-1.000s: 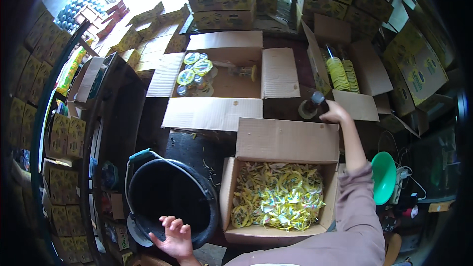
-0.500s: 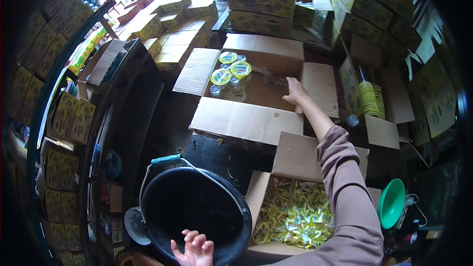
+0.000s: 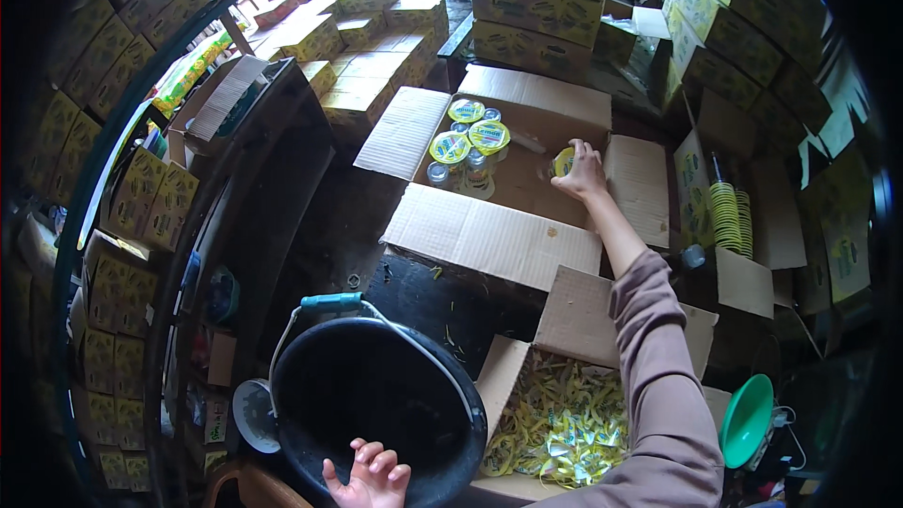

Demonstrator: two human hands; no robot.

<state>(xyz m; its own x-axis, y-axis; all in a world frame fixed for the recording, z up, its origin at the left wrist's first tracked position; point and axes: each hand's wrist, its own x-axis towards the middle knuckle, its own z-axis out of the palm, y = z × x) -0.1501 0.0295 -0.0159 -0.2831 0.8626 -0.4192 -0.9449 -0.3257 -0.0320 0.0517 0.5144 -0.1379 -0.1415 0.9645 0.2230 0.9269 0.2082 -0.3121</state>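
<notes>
My right hand (image 3: 585, 172) reaches into the right side of an open cardboard box (image 3: 489, 228), its fingers closed round a yellow-lidded cup (image 3: 563, 163). Several clear cups with yellow lids (image 3: 488, 136) stand grouped at the left end of that box, some of them upside down. Over the near rim of a black bucket (image 3: 376, 376), my left hand (image 3: 370, 478) is turned palm up. Its fingers are apart and slightly bent, with nothing in them.
A carton of yellow wrapper strips (image 3: 564, 404) lies under my right forearm. Stacks of yellow lids (image 3: 726, 218) fill a box at the right, near a green bowl (image 3: 748, 421). Printed cartons (image 3: 538, 9) rise at the back; a dark shelf (image 3: 273, 169) runs along the left.
My right hand now has a yellow-lidded cup in its fingers, where none showed before. The whole view has shifted slightly. My left hand stays by the bucket.
</notes>
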